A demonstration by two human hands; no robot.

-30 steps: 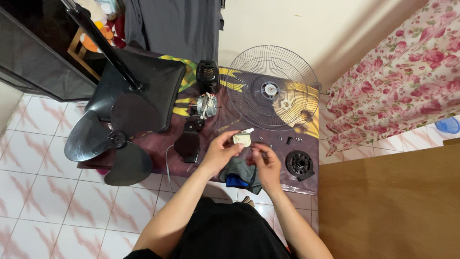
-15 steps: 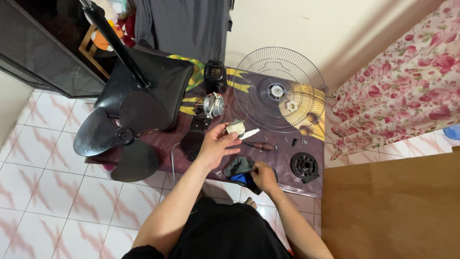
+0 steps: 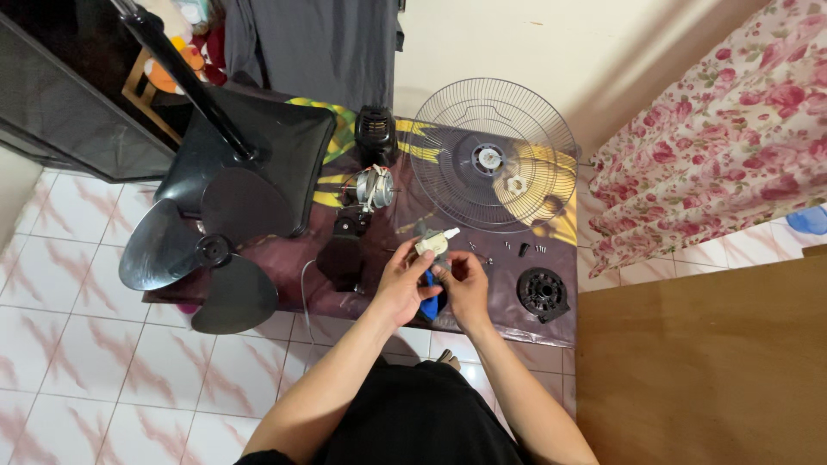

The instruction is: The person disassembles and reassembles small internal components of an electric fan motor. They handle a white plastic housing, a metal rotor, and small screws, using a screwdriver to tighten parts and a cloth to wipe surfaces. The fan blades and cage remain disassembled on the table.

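My left hand point(image 3: 403, 284) grips a small cream-coloured plastic part point(image 3: 430, 243) with a white stub, held just above a dark printed mat point(image 3: 508, 319). My right hand point(image 3: 466, 284) sits close beside it, fingertips touching the underside of the same part. A blue object point(image 3: 428, 297) shows between my two palms. A little beyond my hands lies a silver fan motor point(image 3: 372, 187) with a black neck piece point(image 3: 344, 250) under it.
A round wire fan guard point(image 3: 448, 185) lies at the mat's far right. A dark fan blade point(image 3: 202, 258) and the fan's stand base point(image 3: 258, 159) lie left. A black round cap point(image 3: 542, 293) and several small screws point(image 3: 521, 250) lie right. A floral curtain point(image 3: 724, 120) hangs beyond.
My left hand drew back from the mat's middle toward my body with the cream part. My right hand rose to meet it, and both hands now hold the part together.
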